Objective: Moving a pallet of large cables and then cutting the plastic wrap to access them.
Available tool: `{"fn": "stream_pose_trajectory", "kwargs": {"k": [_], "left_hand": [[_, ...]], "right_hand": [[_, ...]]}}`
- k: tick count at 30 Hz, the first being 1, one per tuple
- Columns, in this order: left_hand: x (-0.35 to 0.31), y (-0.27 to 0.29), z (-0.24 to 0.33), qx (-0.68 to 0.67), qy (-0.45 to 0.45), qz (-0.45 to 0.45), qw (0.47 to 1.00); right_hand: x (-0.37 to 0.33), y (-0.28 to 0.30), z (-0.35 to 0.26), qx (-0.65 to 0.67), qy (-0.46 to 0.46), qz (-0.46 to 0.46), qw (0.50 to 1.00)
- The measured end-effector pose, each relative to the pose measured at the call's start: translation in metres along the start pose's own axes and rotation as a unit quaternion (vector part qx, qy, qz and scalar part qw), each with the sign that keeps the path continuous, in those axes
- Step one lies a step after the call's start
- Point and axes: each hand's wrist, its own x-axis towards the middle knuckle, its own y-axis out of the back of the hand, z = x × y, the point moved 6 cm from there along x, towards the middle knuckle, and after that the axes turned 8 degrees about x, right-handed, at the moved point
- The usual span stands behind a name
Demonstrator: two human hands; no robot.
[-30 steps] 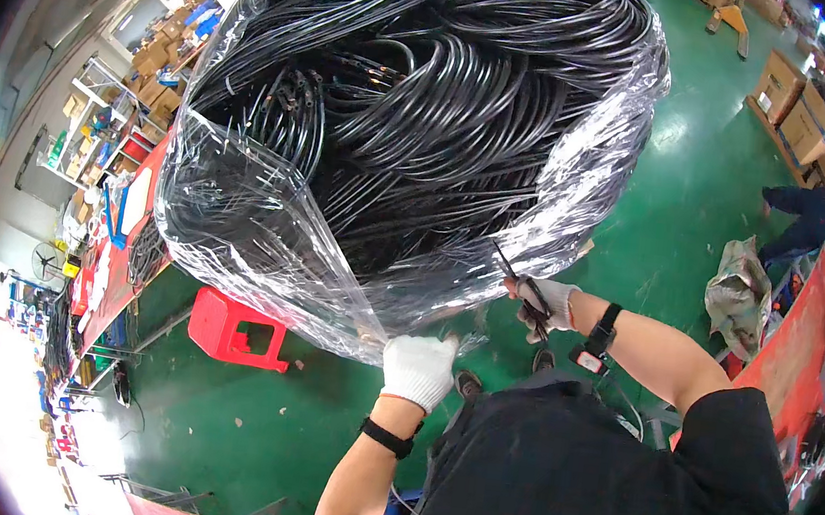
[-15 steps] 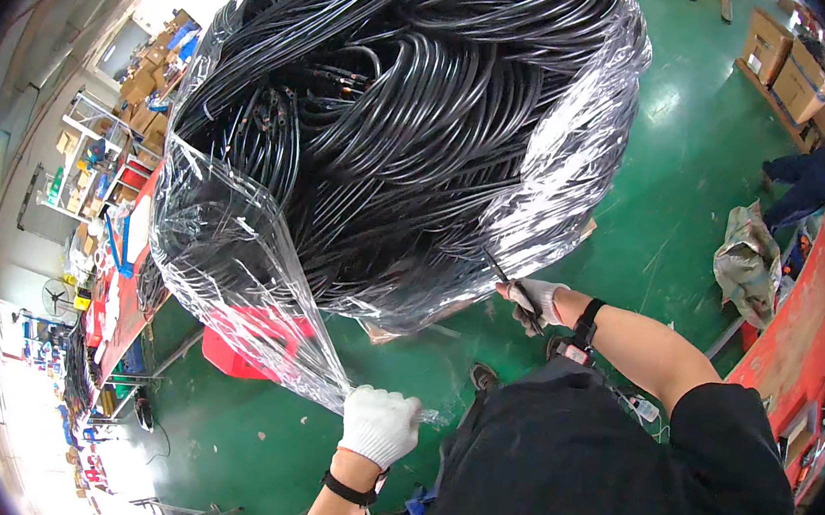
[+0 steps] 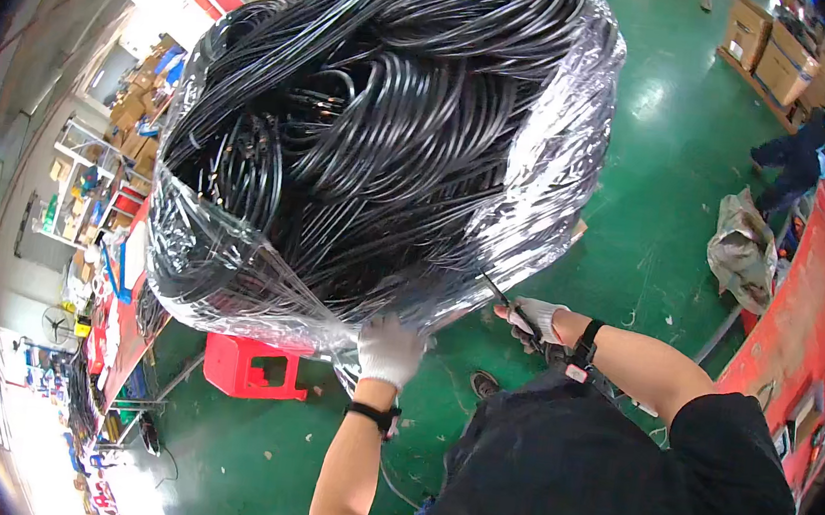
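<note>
A big heap of coiled black cables [image 3: 416,127] is wrapped round its sides in clear plastic film [image 3: 225,228], with the top of the coils bare. My left hand [image 3: 390,351], in a white knit glove, is closed on a gathered edge of the film at the near side of the heap. In my right hand [image 3: 534,323], also gloved, is a pair of dark scissors [image 3: 496,289]. Their blades point up and left, close to the wrapped near-right edge. My fingers partly hide the handles.
Under the heap's near left side stands a red plastic stool [image 3: 245,366]. A red-topped table [image 3: 778,316] is at the right, with a crumpled sack [image 3: 743,254] beside it. Cardboard boxes [image 3: 785,65] sit on a pallet at the far right. Another cluttered table runs along the left.
My left hand has moved up and inward to the heap, bringing the stretched film against the cables. The red stool now shows more fully. My right hand keeps the scissors in nearly the same place.
</note>
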Motion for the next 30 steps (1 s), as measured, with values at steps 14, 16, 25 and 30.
{"fn": "stream_pose_trajectory", "kwargs": {"k": [14,16,25,30], "left_hand": [[0.138,-0.14,-0.006,-0.125,0.14,-0.172,0.967],[0.123,-0.156,-0.002,-0.142,0.091,-0.134,0.977],[0.057,-0.129,0.045,-0.146,0.077,-0.076,0.983],[0.055,-0.119,0.053,-0.162,0.077,-0.124,0.976]], "right_hand": [[-0.059,0.058,0.018,-0.127,0.001,0.097,0.987],[-0.041,0.055,0.03,-0.017,0.009,0.046,0.999],[-0.001,-0.009,0.007,-0.035,-0.121,-0.018,0.992],[0.036,-0.012,0.0,-0.073,-0.108,0.021,0.991]]}}
